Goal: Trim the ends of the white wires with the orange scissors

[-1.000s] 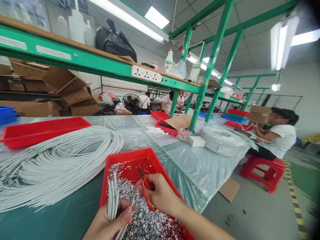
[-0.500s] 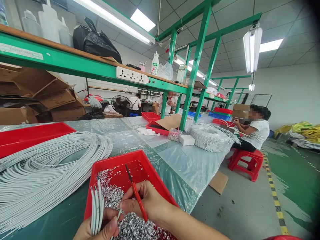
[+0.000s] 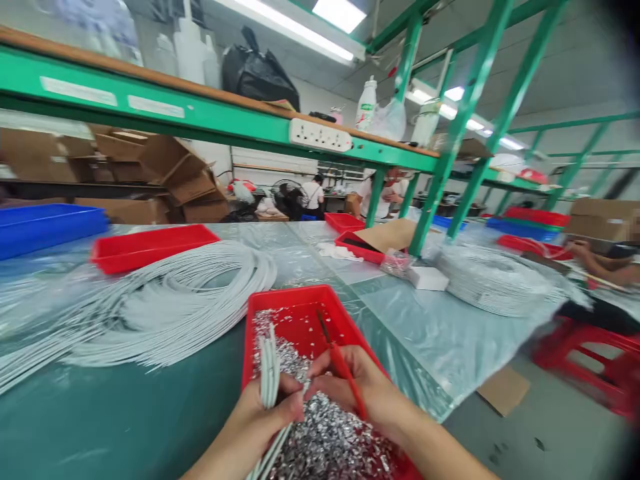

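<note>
Several white cables (image 3: pixel 270 373) stand in a bundle in my left hand (image 3: pixel 273 410), its fingers wrapped round them, the ends pointing up. My right hand (image 3: pixel 350 383) holds a pair of red-handled scissors (image 3: pixel 345 373) against the palm, dark blades pointing up and away. Its thumb and forefinger meet the left fingertips at one cable end; the exact grip there is blurred. Both hands are over a red tray (image 3: pixel 307 297), which holds a heap of silvery foil scraps (image 3: pixel 330 440).
A large coil of white cables (image 3: pixel 200 313) lies left of the tray, with another red tray (image 3: pixel 155 247) and a blue tray (image 3: pixel 50 230) behind. To the right are a white box (image 3: pixel 427 278) and another cable coil (image 3: pixel 500 280). A green shelf (image 3: pixel 240 117) crosses above; a co-worker sits at right.
My view has swung left, so the table things appear further right and the blue tray shows. Both hands stay together over the red tray, still holding the cables and scissors.
</note>
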`<state>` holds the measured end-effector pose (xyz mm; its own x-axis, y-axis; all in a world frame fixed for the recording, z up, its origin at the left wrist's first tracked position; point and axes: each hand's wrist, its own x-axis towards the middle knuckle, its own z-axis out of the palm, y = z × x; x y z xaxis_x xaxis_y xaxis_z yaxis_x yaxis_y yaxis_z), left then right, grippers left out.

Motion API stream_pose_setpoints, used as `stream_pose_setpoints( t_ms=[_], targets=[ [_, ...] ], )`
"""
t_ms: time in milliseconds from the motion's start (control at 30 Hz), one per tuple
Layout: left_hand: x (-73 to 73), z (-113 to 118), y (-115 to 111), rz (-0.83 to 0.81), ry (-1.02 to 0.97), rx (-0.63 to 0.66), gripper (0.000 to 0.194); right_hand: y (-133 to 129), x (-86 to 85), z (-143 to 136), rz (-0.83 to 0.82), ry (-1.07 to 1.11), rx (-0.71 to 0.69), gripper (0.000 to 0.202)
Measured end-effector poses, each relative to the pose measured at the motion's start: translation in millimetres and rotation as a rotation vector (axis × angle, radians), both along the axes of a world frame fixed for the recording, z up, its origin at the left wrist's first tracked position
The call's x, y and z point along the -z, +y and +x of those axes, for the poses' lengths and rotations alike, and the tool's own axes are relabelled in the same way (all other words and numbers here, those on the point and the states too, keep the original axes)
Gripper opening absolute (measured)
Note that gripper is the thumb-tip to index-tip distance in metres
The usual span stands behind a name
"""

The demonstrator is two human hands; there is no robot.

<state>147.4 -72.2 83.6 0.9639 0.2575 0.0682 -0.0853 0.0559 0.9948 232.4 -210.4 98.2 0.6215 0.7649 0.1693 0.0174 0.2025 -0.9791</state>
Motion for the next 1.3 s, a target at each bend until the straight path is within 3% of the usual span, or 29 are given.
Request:
stream_pose_setpoints(
  t_ms=[200,433,800,1100,1300],
  targets=[
    [4.2,-2.2,8.6,-0.040,0.080,0.150,0.049,-1.5,-3.0,-2.0,-0.042,-0.021,-0.006,0.023],
    [5.6,-1.6,10.9,0.025,0.003,0.149,0.044,1.8,-1.4,-3.0,-0.111,-0.061,0.052,0.028],
    [-3.8,-7.5,11.0,-0.119,0.151,0.305,0.045,7.7,-5.6,-6.4,-0.040,-0.180,-0.150,0.017],
    [-2.5,-7.6,9.7,-0.165,0.126,0.307,0.046,10.8,9.2,-2.5,-0.011,-0.142,-0.029,0.025],
    [0.2,-7.4,11.0,-0.164,0.105,0.316,0.042,10.6,4.1,-7.2,0.023,-0.128,-0.009,0.026]
  ],
)
